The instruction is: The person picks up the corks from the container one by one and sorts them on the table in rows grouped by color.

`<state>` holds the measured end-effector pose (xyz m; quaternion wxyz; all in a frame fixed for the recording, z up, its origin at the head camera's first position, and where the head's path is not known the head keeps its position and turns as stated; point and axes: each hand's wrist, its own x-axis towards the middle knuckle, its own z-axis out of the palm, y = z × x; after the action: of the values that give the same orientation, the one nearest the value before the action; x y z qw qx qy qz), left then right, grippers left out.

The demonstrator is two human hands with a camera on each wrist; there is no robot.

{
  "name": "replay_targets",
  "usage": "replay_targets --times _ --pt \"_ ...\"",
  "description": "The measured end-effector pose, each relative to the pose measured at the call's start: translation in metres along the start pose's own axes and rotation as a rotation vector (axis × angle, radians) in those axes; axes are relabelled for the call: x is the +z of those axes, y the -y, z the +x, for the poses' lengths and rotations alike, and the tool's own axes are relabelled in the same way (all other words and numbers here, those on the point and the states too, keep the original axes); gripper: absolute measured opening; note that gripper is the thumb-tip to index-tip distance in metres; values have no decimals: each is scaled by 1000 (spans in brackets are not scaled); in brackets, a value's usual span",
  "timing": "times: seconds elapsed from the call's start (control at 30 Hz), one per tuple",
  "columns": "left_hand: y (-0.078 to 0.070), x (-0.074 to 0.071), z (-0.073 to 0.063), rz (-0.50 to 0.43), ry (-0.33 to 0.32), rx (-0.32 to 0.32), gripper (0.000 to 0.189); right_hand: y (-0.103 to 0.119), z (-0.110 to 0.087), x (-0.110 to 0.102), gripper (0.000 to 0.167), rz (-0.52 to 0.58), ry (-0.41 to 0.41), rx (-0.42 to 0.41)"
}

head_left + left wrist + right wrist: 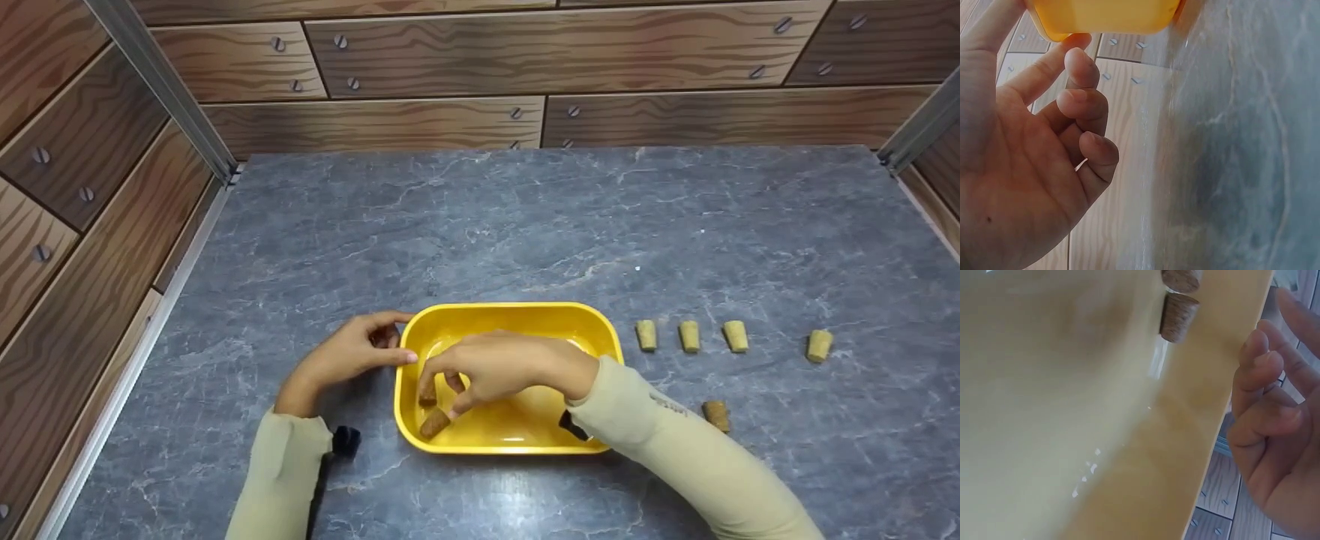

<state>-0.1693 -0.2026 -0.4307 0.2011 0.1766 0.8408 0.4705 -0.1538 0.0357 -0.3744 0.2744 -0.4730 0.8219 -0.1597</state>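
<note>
A yellow plastic tray [517, 448] sits on the table with two brown tapered corks inside. One cork [433, 424] lies by my right thumb; the other cork [427, 396] is close under the index finger. Above them my right hand [499, 371] reaches in, thumb and index apart. In the right wrist view, its loosely bent fingers [1258, 371] hold nothing and the corks [1179, 318] lie free by the wall. My left hand [345, 352] holds the tray's left rim between thumb and index, its other fingers [1086, 107] curled beside it.
Several pale corks [689, 337] stand in a spaced row right of the tray, the last cork [819, 346] farther off. One brown cork [716, 415] lies beside my right sleeve. Wood-patterned panels [555, 56] border the grey marbled table [450, 225] at the back and sides.
</note>
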Motion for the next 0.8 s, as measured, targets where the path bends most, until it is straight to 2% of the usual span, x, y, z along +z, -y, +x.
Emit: replay_targets --times 0.37,0.53,0.8 --pt "-1 0 -1 -17 5 1 49 -1 10 14 31 -67 91 84" --pt "-2 0 -1 -6 6 -4 49 0 13 18 30 -127 96 104" --pt "1 0 0 1 7 -1 48 1 17 21 29 -134 92 121"
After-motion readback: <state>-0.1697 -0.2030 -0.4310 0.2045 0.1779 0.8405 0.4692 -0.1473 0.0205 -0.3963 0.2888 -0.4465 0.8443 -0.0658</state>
